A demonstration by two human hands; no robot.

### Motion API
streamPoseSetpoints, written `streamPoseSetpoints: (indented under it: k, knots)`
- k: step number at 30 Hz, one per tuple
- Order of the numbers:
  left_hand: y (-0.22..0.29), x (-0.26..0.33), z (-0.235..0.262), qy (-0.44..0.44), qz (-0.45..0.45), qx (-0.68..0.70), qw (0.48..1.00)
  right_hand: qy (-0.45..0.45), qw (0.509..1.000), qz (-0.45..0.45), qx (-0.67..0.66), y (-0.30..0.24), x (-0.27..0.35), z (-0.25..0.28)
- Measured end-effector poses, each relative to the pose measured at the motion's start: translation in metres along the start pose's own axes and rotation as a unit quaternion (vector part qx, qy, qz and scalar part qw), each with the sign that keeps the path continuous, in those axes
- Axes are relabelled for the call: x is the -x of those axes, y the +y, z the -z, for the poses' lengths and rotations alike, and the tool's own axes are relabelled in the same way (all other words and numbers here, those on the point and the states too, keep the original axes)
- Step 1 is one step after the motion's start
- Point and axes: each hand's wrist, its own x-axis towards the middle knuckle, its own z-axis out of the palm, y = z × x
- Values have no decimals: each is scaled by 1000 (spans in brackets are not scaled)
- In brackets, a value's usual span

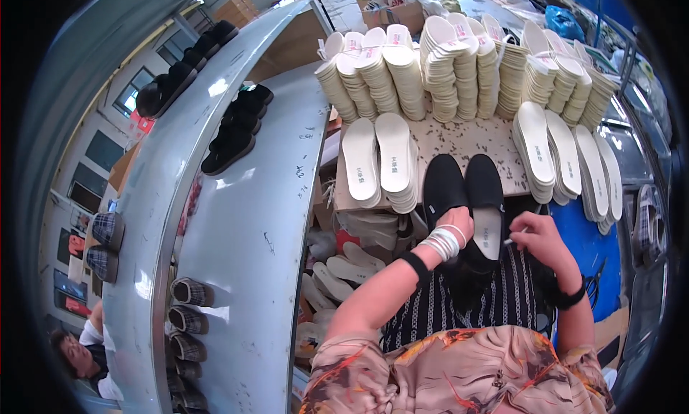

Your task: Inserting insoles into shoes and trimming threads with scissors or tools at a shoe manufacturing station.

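Note:
Two black slip-on shoes stand side by side in front of me, toes pointing away. At the opening of the left shoe (443, 183) is my left hand (454, 224), its fingers closed on the shoe's edge; white bands circle that wrist. The right shoe (485, 181) has a cream insole (488, 231) lying inside it. Just right of its heel, my right hand (537, 236) is closed in a pinch on a small white piece (511, 240), too small to name. What lies inside the left shoe is hidden by my hand.
Loose insoles lie in piles on the bench (459, 145), left (360, 163) and right (535, 145) of the shoes. Tied insole stacks (402, 77) line its back. A metal shelf (265, 199) at left carries black and plaid shoes. Scissors (594, 281) lie at right. Another person (82, 353) is lower left.

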Motion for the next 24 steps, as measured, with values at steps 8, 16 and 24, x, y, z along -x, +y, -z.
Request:
streamPoseSetpoints:
  k: [8, 16, 24]
  knots:
    - [-33, 128, 185, 135, -32, 139, 980, 131, 990, -32, -37, 34, -7, 23]
    - [-299, 152, 342, 362, 339, -7, 869, -5, 989, -48, 137, 60, -60, -39]
    - [-385, 103, 376, 369, 474, -5, 800, 108, 944, -53, 308, 126, -78, -82]
